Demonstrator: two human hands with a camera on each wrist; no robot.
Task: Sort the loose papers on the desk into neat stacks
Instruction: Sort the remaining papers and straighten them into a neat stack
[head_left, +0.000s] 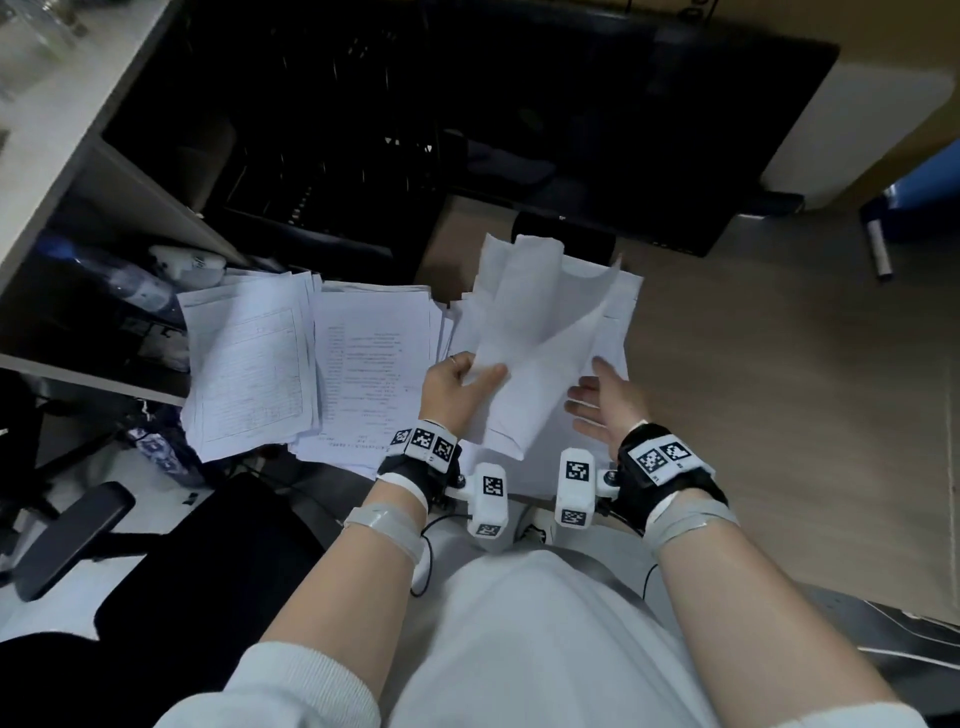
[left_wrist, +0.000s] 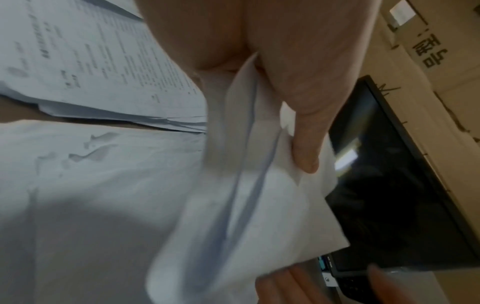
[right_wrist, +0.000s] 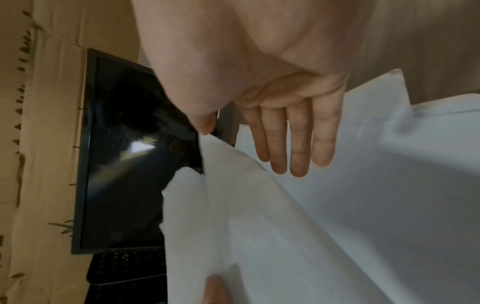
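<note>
My left hand (head_left: 467, 376) pinches several blank white sheets (head_left: 535, 338) by their near left edge and holds them lifted and curling above the desk. In the left wrist view the thumb (left_wrist: 306, 144) presses on top of these sheets (left_wrist: 259, 205). To their right my right hand (head_left: 597, 395) is open with straight fingers (right_wrist: 293, 144) and holds nothing, beside the lifted sheets (right_wrist: 233, 226). Under them lies a flat pile of blank paper (head_left: 621, 296). Left of it are a pile of printed text pages (head_left: 374, 364) and a fanned pile of forms (head_left: 249, 364).
A dark monitor (head_left: 571, 130) stands behind the papers. Bare wooden desk (head_left: 779, 415) stretches to the right, with a marker (head_left: 878, 249) at the far right. A water bottle (head_left: 119, 280) lies in a shelf on the left. A chair armrest (head_left: 72, 535) is at the lower left.
</note>
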